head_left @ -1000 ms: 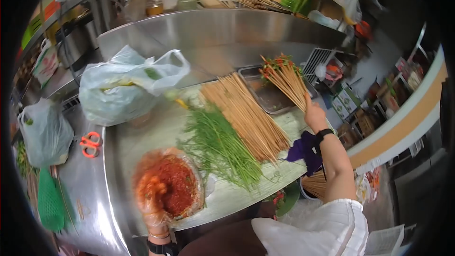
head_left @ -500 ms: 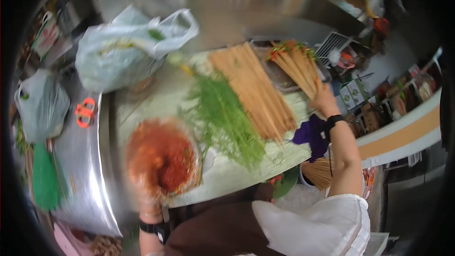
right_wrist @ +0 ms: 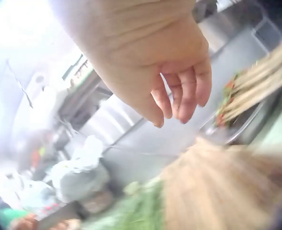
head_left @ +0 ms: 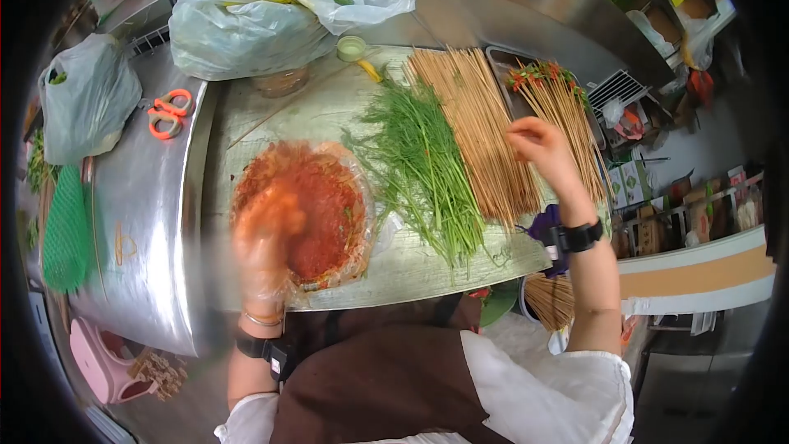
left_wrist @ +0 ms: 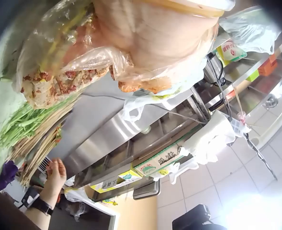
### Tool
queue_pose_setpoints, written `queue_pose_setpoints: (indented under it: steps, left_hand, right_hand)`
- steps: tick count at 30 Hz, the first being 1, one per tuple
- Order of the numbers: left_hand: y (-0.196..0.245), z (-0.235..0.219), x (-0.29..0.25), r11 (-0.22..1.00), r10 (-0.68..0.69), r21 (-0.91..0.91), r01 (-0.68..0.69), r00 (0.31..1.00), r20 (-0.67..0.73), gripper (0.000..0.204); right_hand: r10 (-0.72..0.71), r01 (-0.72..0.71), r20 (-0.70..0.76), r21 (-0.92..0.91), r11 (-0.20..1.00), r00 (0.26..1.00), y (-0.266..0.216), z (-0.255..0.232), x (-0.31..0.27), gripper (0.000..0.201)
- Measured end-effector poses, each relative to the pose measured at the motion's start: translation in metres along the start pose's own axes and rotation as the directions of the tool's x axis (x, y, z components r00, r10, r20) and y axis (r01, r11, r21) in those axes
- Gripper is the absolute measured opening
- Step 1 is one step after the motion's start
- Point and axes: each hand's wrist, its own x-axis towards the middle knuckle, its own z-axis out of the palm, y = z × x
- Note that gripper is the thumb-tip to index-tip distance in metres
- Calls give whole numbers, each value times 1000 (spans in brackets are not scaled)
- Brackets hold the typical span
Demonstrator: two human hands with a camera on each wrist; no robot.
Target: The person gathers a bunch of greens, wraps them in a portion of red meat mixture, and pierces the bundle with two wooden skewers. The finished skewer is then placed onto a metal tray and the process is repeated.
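Observation:
My left hand (head_left: 265, 238), in a clear plastic glove smeared red, is over the chili paste (head_left: 327, 218) in a plastic-lined bowl (head_left: 362, 185); motion blur hides how its fingers lie, and I cannot tell whether they hold anything. In the left wrist view the bowl's plastic liner (left_wrist: 59, 60) shows beside that hand. My bare right hand (head_left: 546, 154) hangs with loosely bent fingers and nothing in them, above bare bamboo skewers (head_left: 468, 111). To its right, skewers with red and green pieces (head_left: 560, 99) lie with their loaded ends over a metal tray (head_left: 496, 57).
Feathery green herbs (head_left: 431, 177) lie between bowl and skewers. A large plastic bag (head_left: 246, 29) stands at the back left. Orange-handled scissors (head_left: 169, 113) and a green net (head_left: 66, 238) are on the left steel counter. A purple cloth (head_left: 552, 234) hangs by the right edge.
My right hand has let go of the bundle of loaded skewers, which now rests at the tray, and moved left. The left hand has stayed at the bowl, moving. The view has tilted down.

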Motion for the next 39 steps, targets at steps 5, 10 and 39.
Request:
queue_pose_setpoints:
  steps: [5,10,39]
  left_hand:
    - [5,10,-1,1000,-2,29,3,999,-45,32]
    - [1,2,2,997,1,76,0,1000,-15,32]
    - [-9,-4,3,996,59,-59,-61,998,-38,30]
  right_hand:
    - [99,-81,176,-107,991,979,0,94,30,20]
    - [210,-169,165,-232,958,964,34,116,53,17]
    - [267,-282,95,390,877,959,9,52,29,19]
